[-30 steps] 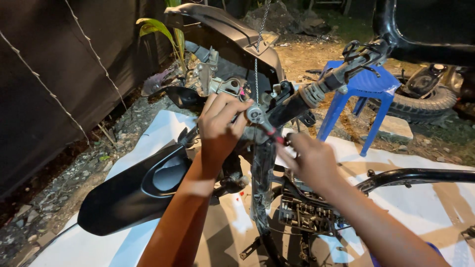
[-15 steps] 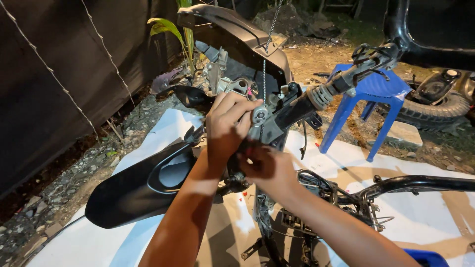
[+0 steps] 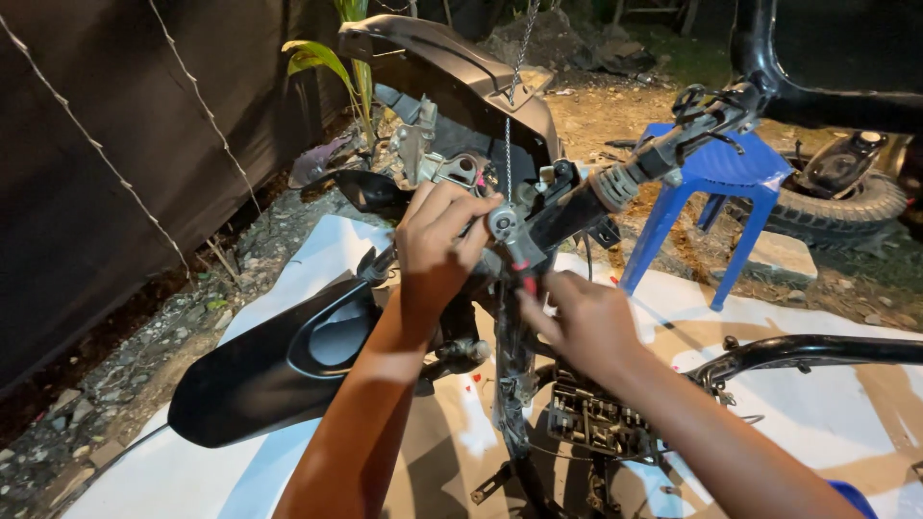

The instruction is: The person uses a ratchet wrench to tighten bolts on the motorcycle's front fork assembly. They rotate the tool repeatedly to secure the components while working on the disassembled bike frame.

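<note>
Nearest you: both forearms come up from the bottom edge over a white sheet (image 3: 846, 413) spread on the ground, with a stripped motorcycle frame lying on it.

Your right hand (image 3: 586, 322) sits low at the steering column (image 3: 514, 356), fingers curled around a small red-handled tool (image 3: 529, 282) whose tip points up into the clamp area. Grip is closed on it; the tool's working end is hidden, so can't tell its type.

Just below that hand: a dark engine block (image 3: 601, 418) with exposed fins, and a black frame tube (image 3: 817, 351) running off to the right.

Your left hand (image 3: 437, 245) is higher, fingers wrapped over the handlebar clamp (image 3: 505, 226) at the top of the column, closed on the metal fitting there. The two hands are close together, the left above the right.

Left of your left arm: a black front fender (image 3: 260, 380), lying on the sheet, touching the frame.

Beyond the hands: the handlebar (image 3: 654, 168) angles up to the right, with its ribbed grip sleeve. A black headlight cowl (image 3: 452, 77) stands behind the clamp, and a thin chain (image 3: 514, 77) hangs down in front of it.

Farther back: a blue plastic stool (image 3: 721, 192) on dirt, a tyre (image 3: 846, 207) right of it, and a dark tarp fence (image 3: 106, 163) along the left.
</note>
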